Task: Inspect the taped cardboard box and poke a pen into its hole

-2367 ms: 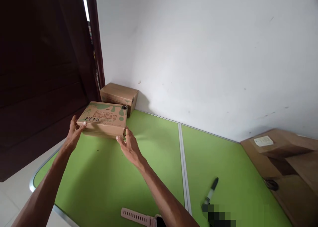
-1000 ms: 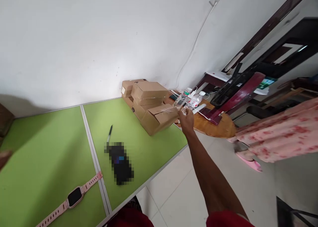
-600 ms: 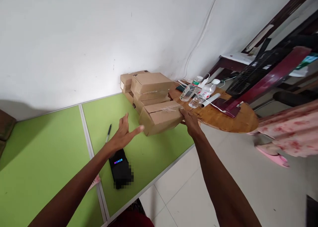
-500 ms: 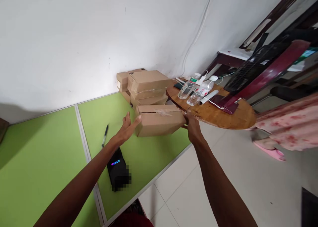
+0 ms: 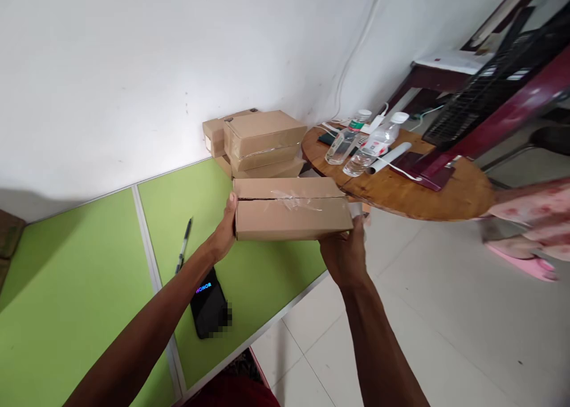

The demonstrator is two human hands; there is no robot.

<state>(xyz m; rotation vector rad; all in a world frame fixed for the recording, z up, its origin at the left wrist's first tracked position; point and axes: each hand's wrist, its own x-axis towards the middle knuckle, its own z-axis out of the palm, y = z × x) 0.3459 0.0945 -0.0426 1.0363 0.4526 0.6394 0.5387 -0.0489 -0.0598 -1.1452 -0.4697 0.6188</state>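
I hold a long brown cardboard box (image 5: 291, 211), sealed with clear tape, in both hands above the right end of the green table (image 5: 89, 258). My left hand (image 5: 224, 232) grips its left end. My right hand (image 5: 344, 254) supports its right end from below. Behind the box, a stack of similar cardboard boxes (image 5: 260, 142) sits against the white wall.
A black pen (image 5: 183, 248) and a black phone (image 5: 208, 303) lie on the table below my left arm. A round wooden table (image 5: 401, 187) to the right carries two water bottles (image 5: 363, 148) and cables. Pink cloth (image 5: 534, 208) shows at the far right, over tiled floor (image 5: 445, 324).
My hands left the box at the table's left corner, and my view swung right. Both hands closed on the taped box from the right-hand stack, lifted it and drew it toward me.
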